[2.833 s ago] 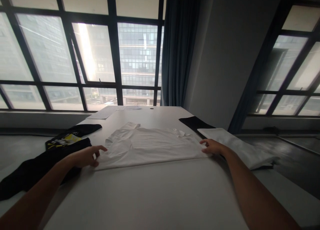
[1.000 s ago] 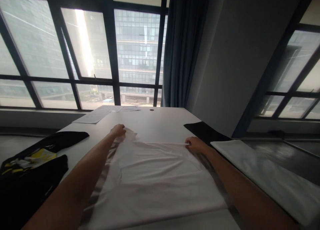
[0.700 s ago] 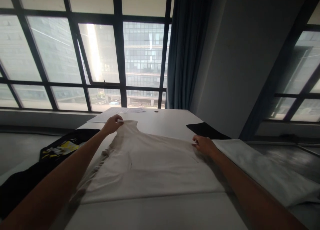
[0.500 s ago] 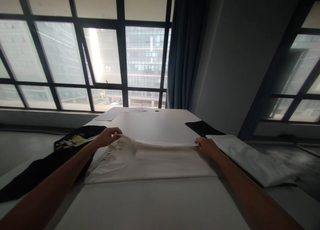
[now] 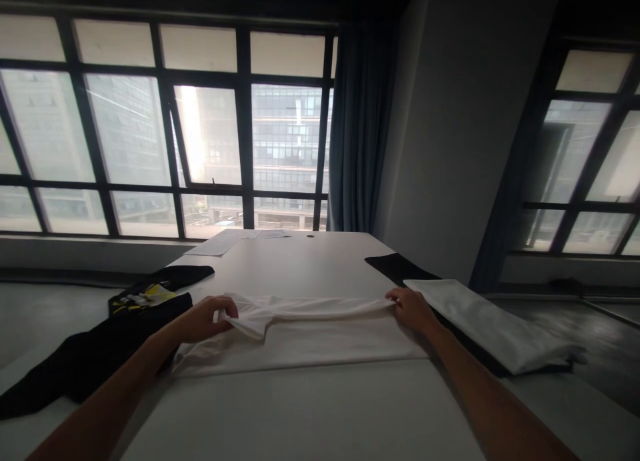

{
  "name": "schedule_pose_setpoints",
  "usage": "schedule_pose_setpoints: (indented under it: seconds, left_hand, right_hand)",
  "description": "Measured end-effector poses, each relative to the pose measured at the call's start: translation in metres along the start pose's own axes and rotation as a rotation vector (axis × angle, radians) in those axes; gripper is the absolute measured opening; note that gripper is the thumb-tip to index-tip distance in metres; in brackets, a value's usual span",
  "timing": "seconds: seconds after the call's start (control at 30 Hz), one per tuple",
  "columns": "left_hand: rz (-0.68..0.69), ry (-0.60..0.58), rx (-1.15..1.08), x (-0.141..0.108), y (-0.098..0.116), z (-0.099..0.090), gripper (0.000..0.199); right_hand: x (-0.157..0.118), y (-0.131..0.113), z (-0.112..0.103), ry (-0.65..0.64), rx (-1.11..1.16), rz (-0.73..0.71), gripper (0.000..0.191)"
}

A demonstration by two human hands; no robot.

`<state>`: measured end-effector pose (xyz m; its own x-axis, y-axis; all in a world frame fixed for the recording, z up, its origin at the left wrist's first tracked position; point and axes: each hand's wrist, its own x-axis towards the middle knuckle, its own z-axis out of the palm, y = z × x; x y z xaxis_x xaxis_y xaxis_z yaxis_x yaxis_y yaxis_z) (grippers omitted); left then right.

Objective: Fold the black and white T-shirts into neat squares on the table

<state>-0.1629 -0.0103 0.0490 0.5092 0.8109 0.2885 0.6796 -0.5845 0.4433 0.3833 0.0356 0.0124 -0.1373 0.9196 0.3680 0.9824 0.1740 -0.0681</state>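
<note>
Black cloth garment with yellow print (image 5: 90,347): beside your left hand (image 5: 200,319). That hand: forearm slanting inward, fingers pinching a white thin-fabric shirt (image 5: 325,341), folded over between your hands. Your right hand (image 5: 411,309): forearm slanted inward, fingertips pinching the fold.

This looks like a room in an office building, or a similar commercial one. Along the far side runs a big window (image 5: 245,147) in a dark metal grid, with one pane tilted ajar, and through it shows a many-storeyed glass-fronted building (image 5: 287,144). A long blue curtain (image 5: 355,141) hangs beside a plain, broad pillar (image 5: 450,134), with a second gridded window (image 5: 575,161) on the right. The white table (image 5: 310,407) is smooth and desk-like, with printed-looking papers (image 5: 215,245) at its far left and a small dark round spot (image 5: 310,235) near its far edge.
</note>
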Motion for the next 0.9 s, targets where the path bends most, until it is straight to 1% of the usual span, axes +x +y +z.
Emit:
schedule_pose_setpoints:
  seconds: [0.1,0.13,0.17,0.27,0.3,0.33,0.37,0.43,0.47,0.5,0.53,0.6,0.63,0.67,0.7,0.77,0.8,0.83,0.9]
  left_hand:
    - [-0.049,-0.096,-0.005,-0.001,-0.006,0.005,0.034]
    - [-0.072,-0.126,0.000,-0.002,-0.006,0.006,0.033]
    - [-0.090,-0.154,0.007,-0.004,-0.006,0.008,0.032]
    - [-0.117,-0.213,0.028,-0.008,-0.005,0.013,0.030]
    - [-0.121,-0.227,0.031,-0.009,-0.004,0.014,0.031]
    - [-0.125,-0.237,0.032,-0.010,-0.004,0.015,0.033]
    - [-0.129,-0.242,0.034,-0.010,-0.003,0.016,0.036]
    - [-0.131,-0.225,0.051,-0.007,-0.002,0.019,0.046]
    - [-0.123,-0.196,0.069,-0.005,-0.001,0.021,0.051]
    - [-0.111,-0.146,0.092,-0.002,-0.001,0.024,0.056]
    - [-0.094,-0.083,0.118,0.002,-0.001,0.028,0.059]
    - [-0.060,0.041,0.172,0.009,-0.003,0.040,0.062]
    - [-0.057,0.065,0.205,0.011,-0.004,0.048,0.063]
    - [-0.073,0.049,0.245,0.013,-0.007,0.055,0.066]
    - [-0.107,-0.001,0.291,0.013,-0.010,0.063,0.071]
    - [-0.197,-0.145,0.375,0.011,-0.016,0.076,0.080]
    - [-0.235,-0.205,0.403,0.010,-0.020,0.080,0.082]
    - [-0.258,-0.246,0.421,0.009,-0.023,0.083,0.082]
    - [-0.265,-0.281,0.437,0.011,-0.029,0.085,0.079]
  right_hand:
    - [0.000,0.001,-0.003,-0.090,-0.059,-0.054,0.031]
    - [0.000,0.001,-0.005,-0.096,-0.082,-0.058,0.031]
    - [-0.001,0.000,-0.008,-0.076,-0.105,-0.059,0.030]
    - [-0.003,-0.004,-0.017,0.037,-0.169,-0.057,0.033]
    - [-0.004,-0.005,-0.019,0.031,-0.192,-0.042,0.034]
    - [-0.006,-0.005,-0.021,-0.021,-0.212,-0.009,0.033]
    - [-0.007,-0.005,-0.023,-0.108,-0.226,0.041,0.033]
    - [-0.009,-0.006,-0.025,-0.281,-0.252,0.145,0.031]
    - [-0.010,-0.007,-0.026,-0.317,-0.269,0.177,0.031]
    - [-0.011,-0.009,-0.027,-0.302,-0.286,0.188,0.031]
    - [-0.011,-0.013,-0.027,-0.248,-0.293,0.179,0.031]
    - [-0.012,-0.022,-0.025,-0.149,-0.234,0.103,0.034]
    - [-0.012,-0.027,-0.022,-0.155,-0.167,0.054,0.038]
    - [-0.012,-0.032,-0.018,-0.202,-0.093,0.011,0.043]
    - [-0.013,-0.034,-0.013,-0.276,-0.027,-0.015,0.050]
    - [-0.014,-0.034,-0.002,-0.427,0.051,-0.010,0.067]
    - [-0.015,-0.031,0.003,-0.474,0.066,0.013,0.073]
    - [-0.015,-0.026,0.008,-0.497,0.078,0.030,0.076]
    - [-0.016,-0.015,0.013,-0.499,0.094,0.039,0.078]
